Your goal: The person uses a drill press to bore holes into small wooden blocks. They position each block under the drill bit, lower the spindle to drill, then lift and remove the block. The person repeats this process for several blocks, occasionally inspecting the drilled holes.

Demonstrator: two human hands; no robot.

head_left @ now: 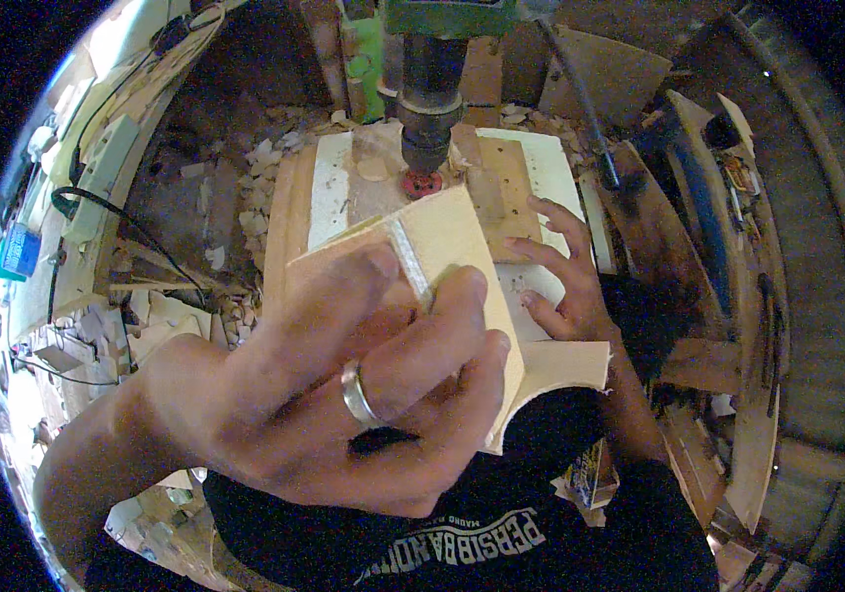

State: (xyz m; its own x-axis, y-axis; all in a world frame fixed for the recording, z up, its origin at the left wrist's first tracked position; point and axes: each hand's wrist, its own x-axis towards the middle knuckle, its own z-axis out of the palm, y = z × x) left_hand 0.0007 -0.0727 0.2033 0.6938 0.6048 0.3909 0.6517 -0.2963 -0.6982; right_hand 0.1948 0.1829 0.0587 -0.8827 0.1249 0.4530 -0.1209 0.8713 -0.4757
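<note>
The left hand [309, 395], wearing 1 ring [355, 395], grasps a pale wooden piece [457, 237] at the frame's centre. Right of centre, the right hand [575, 286] is released, fingers spread near the white tabletop [551, 173]. A dark drill chuck [430, 123] hangs at upper centre.

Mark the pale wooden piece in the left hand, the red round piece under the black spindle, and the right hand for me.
Pale wooden piece [455, 229]: head view, on its broad face, toward the far end.
Red round piece [422, 185]: head view, about its middle.
Right hand [576, 294]: head view, between fingers and wrist.
</note>
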